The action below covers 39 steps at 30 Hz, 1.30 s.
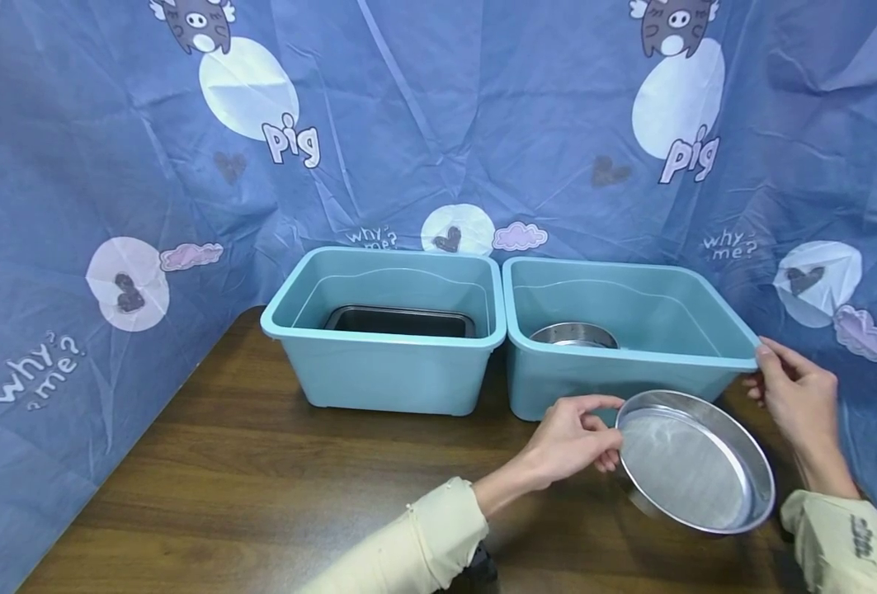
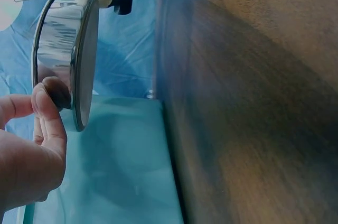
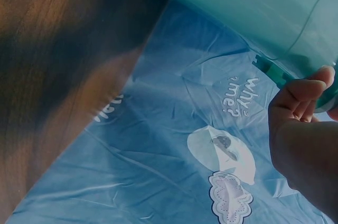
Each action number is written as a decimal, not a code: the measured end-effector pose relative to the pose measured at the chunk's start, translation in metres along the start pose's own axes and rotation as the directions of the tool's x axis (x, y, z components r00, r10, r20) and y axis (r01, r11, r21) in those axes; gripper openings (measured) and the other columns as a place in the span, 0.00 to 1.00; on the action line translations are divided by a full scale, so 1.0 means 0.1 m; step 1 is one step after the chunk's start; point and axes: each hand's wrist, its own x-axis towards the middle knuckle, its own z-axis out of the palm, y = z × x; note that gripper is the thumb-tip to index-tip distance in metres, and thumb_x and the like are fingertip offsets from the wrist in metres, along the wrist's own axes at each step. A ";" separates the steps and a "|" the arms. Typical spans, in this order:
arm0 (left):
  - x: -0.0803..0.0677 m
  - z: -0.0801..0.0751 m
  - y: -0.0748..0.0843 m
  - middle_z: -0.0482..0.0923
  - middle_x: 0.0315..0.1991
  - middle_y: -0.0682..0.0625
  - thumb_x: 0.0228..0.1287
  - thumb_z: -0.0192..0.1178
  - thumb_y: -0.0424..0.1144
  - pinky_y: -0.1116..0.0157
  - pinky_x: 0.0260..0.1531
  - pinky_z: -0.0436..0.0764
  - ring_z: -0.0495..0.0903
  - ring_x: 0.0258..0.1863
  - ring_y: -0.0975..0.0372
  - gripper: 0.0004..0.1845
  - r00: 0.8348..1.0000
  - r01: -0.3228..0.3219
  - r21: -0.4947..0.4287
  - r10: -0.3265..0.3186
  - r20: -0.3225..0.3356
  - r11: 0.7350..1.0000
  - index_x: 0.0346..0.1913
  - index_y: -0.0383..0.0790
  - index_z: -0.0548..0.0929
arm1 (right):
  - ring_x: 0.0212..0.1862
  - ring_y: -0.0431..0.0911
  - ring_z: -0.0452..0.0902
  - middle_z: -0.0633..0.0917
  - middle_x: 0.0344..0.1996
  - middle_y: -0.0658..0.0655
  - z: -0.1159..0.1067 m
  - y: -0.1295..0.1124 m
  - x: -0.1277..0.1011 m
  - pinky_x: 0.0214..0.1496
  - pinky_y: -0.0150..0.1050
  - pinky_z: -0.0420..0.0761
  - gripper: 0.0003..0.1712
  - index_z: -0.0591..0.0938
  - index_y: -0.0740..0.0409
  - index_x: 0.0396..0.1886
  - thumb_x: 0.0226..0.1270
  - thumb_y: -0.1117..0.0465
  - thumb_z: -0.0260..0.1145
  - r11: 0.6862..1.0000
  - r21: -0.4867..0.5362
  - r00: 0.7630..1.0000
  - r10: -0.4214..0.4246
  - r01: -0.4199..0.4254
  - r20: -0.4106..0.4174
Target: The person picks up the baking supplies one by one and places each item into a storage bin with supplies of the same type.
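My left hand (image 1: 575, 439) pinches the rim of a round metal sieve (image 1: 686, 462) with a fine mesh bottom. The sieve is tilted and hangs above the table, in front of the right blue bin. Seen from the left wrist, the sieve (image 2: 63, 49) stands edge-on, with thumb and fingers at its wall. My right hand (image 1: 798, 396) grips the front right corner of the right blue bin (image 1: 616, 384); the right wrist view has the fingers curled at that bin's rim. Inside this bin lies another round metal piece (image 1: 575, 332), partly hidden by the front wall.
Beside it on the left stands a second blue bin (image 1: 386, 371), holding a dark rectangular pan (image 1: 401, 322). Both bins stand on a brown wooden table (image 1: 260, 487). A blue printed cloth (image 1: 408, 99) hangs behind and at the sides.
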 end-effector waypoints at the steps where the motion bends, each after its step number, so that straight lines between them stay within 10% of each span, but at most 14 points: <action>1: 0.00 -0.01 0.01 0.82 0.21 0.51 0.64 0.61 0.22 0.67 0.27 0.87 0.80 0.18 0.66 0.23 1.000 -0.001 0.004 0.001 0.001 1.000 0.63 0.35 0.82 | 0.13 0.34 0.76 0.82 0.14 0.44 0.00 0.00 0.00 0.16 0.23 0.74 0.17 0.86 0.33 0.37 0.77 0.64 0.63 1.000 0.005 1.000 0.003 -0.003 -0.001; 28: 0.03 -0.04 0.22 0.82 0.22 0.50 0.65 0.61 0.21 0.66 0.27 0.87 0.80 0.19 0.65 0.24 0.999 -0.033 -0.037 0.033 -0.001 0.999 0.64 0.34 0.81 | 0.13 0.34 0.76 0.82 0.14 0.45 -0.02 0.04 0.01 0.15 0.24 0.75 0.16 0.88 0.33 0.35 0.76 0.62 0.64 0.998 0.056 1.000 0.014 -0.014 0.011; 39: 0.07 -0.06 0.34 0.82 0.22 0.49 0.66 0.60 0.21 0.67 0.26 0.86 0.80 0.19 0.65 0.22 0.999 -0.049 -0.081 0.047 -0.018 0.996 0.63 0.32 0.81 | 0.21 0.27 0.75 0.81 0.18 0.32 -0.03 0.00 0.01 0.26 0.18 0.74 0.15 0.88 0.33 0.46 0.75 0.60 0.62 0.981 -0.196 0.999 -0.018 0.009 -0.045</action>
